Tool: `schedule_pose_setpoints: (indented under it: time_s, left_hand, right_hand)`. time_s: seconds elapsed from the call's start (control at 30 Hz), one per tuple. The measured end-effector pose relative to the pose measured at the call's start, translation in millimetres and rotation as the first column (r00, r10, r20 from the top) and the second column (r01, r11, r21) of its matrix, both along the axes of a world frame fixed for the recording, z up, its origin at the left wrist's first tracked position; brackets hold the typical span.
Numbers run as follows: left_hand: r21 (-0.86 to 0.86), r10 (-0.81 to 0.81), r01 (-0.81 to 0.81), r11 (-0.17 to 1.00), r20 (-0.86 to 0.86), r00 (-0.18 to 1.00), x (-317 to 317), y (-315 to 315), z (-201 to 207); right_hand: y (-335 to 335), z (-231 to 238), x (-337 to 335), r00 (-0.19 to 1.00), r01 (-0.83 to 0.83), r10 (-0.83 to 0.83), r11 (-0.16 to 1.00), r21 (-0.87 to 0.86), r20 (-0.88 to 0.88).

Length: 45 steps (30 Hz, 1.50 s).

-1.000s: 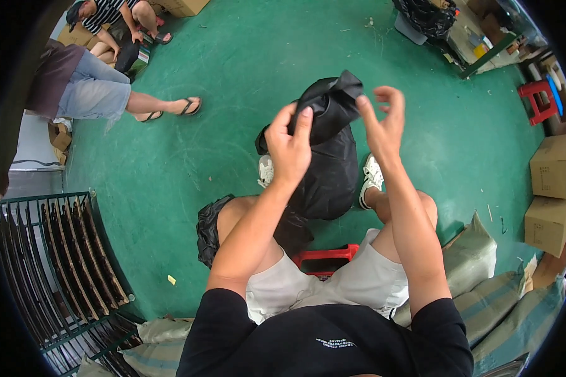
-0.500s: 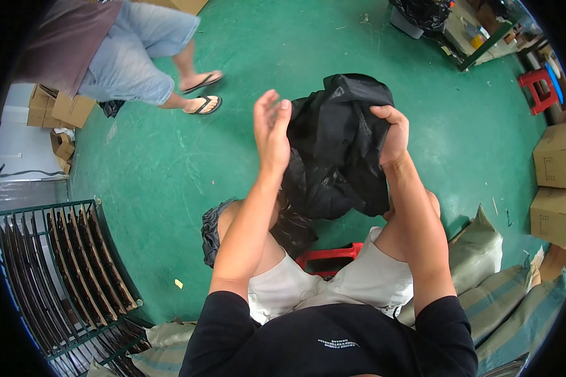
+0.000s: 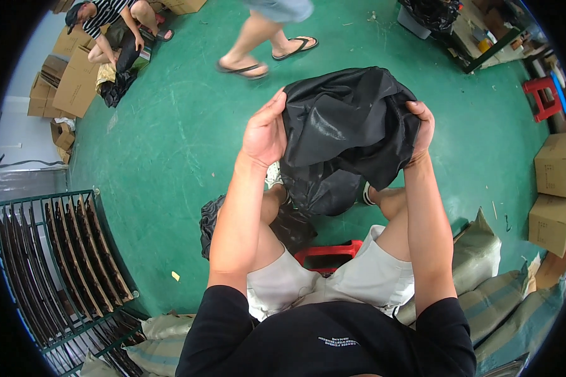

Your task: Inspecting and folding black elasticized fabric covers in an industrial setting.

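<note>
A bundle of thin, shiny black cloth [image 3: 343, 135] hangs in front of me above the floor, between my knees and beyond them. Its exact kind does not show among the folds. My left hand [image 3: 265, 135] grips its left edge, thumb uppermost, with the other fingers hidden behind the fabric. At the right edge my right hand [image 3: 424, 131] is closed on the cloth, fingers curled over it. Below, a crumpled black plastic bag [image 3: 295, 231] lies by my left leg. Part of a red plastic stool [image 3: 328, 251] shows between my thighs.
A person in flip-flops [image 3: 292, 49] walks across the far floor. Another person [image 3: 119, 31] sits at far left beside cardboard boxes [image 3: 78, 81]. A slatted rack [image 3: 63, 264] stands left; woven sacks [image 3: 497, 301], cartons [image 3: 550, 223] and a red stool [image 3: 541, 99] are right.
My left hand has closed on the cloth, which is now spread wider between both hands. The walking person has moved right, revealing the seated person.
</note>
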<state>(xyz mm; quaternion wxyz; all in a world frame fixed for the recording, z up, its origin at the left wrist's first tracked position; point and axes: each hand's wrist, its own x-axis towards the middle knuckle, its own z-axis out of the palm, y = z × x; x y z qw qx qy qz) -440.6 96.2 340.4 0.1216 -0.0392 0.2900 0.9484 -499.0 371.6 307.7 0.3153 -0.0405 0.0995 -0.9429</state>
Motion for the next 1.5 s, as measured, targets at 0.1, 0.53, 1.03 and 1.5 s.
schedule_pose_setpoints:
  time_s: [0.1, 0.53, 1.03, 1.5]
  left_hand:
    - [0.090, -0.047, 0.050, 0.995, -0.041, 0.998, -1, -13, -11]
    - [0.205, -0.018, 0.123, 0.971, -0.450, 0.893, 3, -41, -9]
    - [0.471, 0.270, -0.176, 0.864, -0.140, 0.953, -4, -30, -27]
    - [0.310, 0.403, -0.428, 0.849, 0.145, 0.904, -11, -56, -40]
  right_hand:
    - [-1, 7, 1, 0.999, -0.035, 0.035, 0.999, -0.018, 0.007]
    - [0, 8, -2, 0.988, -0.002, 0.027, 0.986, 0.169, -0.150]
    - [-21, 27, -6, 0.984, 0.112, -0.071, 0.962, 0.249, -0.166]
    - [-30, 35, 14, 0.992, -0.073, 0.054, 0.982, 0.174, 0.110]
